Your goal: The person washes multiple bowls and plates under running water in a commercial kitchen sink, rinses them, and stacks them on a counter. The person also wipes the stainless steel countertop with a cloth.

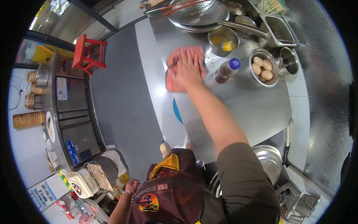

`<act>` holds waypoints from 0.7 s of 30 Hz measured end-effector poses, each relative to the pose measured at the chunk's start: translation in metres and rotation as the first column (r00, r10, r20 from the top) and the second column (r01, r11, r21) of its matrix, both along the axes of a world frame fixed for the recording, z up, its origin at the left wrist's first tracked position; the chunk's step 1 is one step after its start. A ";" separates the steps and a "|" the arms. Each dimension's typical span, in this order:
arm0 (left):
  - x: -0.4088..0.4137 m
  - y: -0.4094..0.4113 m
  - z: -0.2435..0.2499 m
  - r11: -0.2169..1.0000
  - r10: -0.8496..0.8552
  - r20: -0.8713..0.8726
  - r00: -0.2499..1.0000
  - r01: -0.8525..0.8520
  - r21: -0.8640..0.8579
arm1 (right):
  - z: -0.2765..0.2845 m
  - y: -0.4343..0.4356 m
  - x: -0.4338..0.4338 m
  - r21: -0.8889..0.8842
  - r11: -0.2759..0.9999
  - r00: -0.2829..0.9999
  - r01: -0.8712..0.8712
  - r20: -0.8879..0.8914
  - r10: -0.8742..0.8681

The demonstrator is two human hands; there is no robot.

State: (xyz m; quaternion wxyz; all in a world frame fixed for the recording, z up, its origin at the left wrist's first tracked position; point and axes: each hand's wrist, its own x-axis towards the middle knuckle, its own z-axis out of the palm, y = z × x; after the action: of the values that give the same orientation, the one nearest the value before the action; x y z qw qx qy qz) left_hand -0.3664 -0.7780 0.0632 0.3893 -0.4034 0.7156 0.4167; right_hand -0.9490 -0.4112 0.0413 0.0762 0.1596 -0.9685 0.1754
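Observation:
My right hand (188, 68) lies flat on a red cloth (172, 81), its palm and fingers pressing the cloth against the stainless steel worktable (251, 109). Just right of the cloth stands a clear bottle (223, 73) with a blue cap and dark contents. Behind it is a steel bowl (215, 51) with beaten egg in it. Farther right, a second steel bowl (274, 77) holds several brown eggs (267, 74). My left hand (132, 186), with a bracelet at the wrist, hangs low beside my apron (179, 193), fingers loosely bent around nothing visible.
A perforated strainer (195, 14) with red chopsticks (183, 6) across it sits at the table's far end. Its handle (243, 28) reaches over the egg bowl. A steel cup (288, 62) adjoins the egg bowl. A red stool (87, 54) stands on the dark floor mat (123, 84).

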 end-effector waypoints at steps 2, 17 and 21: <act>-0.006 0.007 0.004 0.996 -0.082 0.026 0.996 0.082 -0.031 | -0.004 -0.024 -0.014 -0.033 0.999 0.997 0.022 -0.067 -0.024; -0.204 0.077 -0.018 0.896 -0.430 -0.292 0.854 0.444 -0.019 | 0.024 0.249 0.242 0.192 0.911 0.904 0.364 0.164 -0.396; -0.381 0.231 0.044 0.743 -0.618 -0.560 0.551 0.641 -0.190 | 0.019 0.276 0.219 0.194 0.828 0.832 0.527 0.080 -0.549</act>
State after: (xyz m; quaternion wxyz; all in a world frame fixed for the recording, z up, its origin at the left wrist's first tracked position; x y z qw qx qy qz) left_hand -0.7470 -0.5475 0.1073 0.2771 0.0374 0.8875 0.3662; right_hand -0.7300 -0.1354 0.0605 0.0447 -0.1262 -0.9880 0.0768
